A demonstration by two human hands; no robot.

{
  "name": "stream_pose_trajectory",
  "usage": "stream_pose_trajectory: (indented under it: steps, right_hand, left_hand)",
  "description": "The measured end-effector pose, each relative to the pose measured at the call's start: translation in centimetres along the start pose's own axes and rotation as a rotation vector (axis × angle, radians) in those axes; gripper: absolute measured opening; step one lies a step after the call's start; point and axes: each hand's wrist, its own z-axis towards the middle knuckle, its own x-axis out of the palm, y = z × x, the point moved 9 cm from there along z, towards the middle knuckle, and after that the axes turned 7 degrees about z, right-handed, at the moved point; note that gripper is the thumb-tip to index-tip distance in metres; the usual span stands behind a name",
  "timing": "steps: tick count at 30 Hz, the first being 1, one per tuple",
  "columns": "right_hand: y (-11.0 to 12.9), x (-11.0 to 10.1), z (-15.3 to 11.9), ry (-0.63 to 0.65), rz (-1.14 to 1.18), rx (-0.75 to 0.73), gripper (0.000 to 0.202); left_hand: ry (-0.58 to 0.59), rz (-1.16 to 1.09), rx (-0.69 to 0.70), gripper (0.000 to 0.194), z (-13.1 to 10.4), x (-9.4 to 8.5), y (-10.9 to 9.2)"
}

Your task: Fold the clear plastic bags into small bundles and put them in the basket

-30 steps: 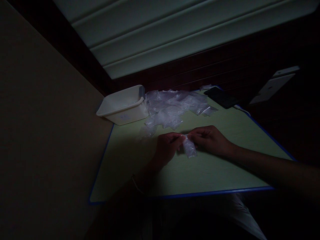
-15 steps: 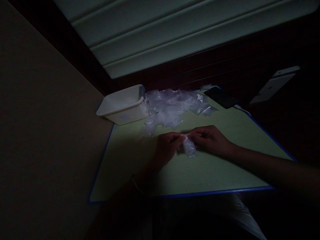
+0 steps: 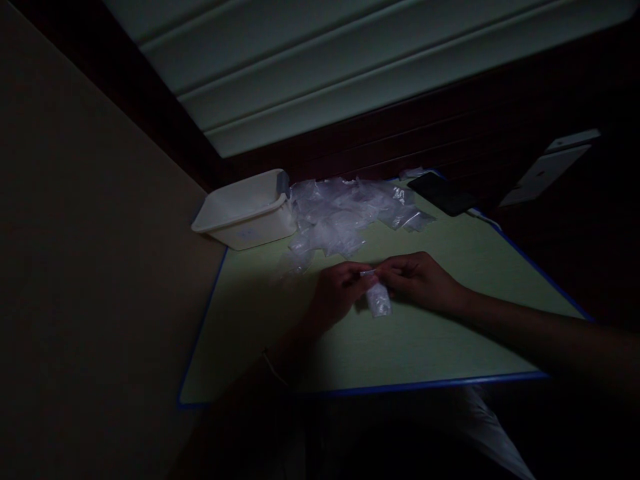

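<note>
Between my two hands hangs a small clear plastic bag [image 3: 379,301], its top edge pinched and its body hanging down over the table. My left hand [image 3: 340,287] is closed on the bag's upper left side, thumb and fingers pressed together. At the upper right of the same edge, my right hand [image 3: 420,277] grips it with thumb and forefinger. The fingertips of both hands nearly meet. What the bag contains is too dim to make out. Just beyond the hands lies a heap of clear plastic bags [image 3: 340,213].
A white plastic bin [image 3: 250,230] stands at the table's back left, against the heap. A dark phone [image 3: 443,193] lies at the back right, a pale cable by it. The pale green table [image 3: 425,347] has a blue edge, with a wall [image 3: 100,267] at left.
My left thumb has slid slightly right along the bag's top edge, toward my right fingers. The bag's lower end has swung a little left. The other things have stayed put.
</note>
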Motion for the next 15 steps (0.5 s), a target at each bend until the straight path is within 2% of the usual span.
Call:
stream_pose_trajectory:
  steps: [3,5,15]
  right_hand:
    - [-0.06,0.2,-0.02,0.009,0.013,0.009,0.032]
    - [-0.2,0.26,-0.03,0.014,0.016,0.023,0.033]
    - [-0.41,0.5,-0.04,0.054,0.039,0.051,0.035]
  left_hand:
    - [-0.056,0.094,-0.01,0.026,0.02,-0.52,0.03]
    - [-0.053,0.109,-0.017,0.025,0.07,-0.65,0.08]
    - [0.006,-0.028,-0.046,0.025,0.09,-0.4,0.45]
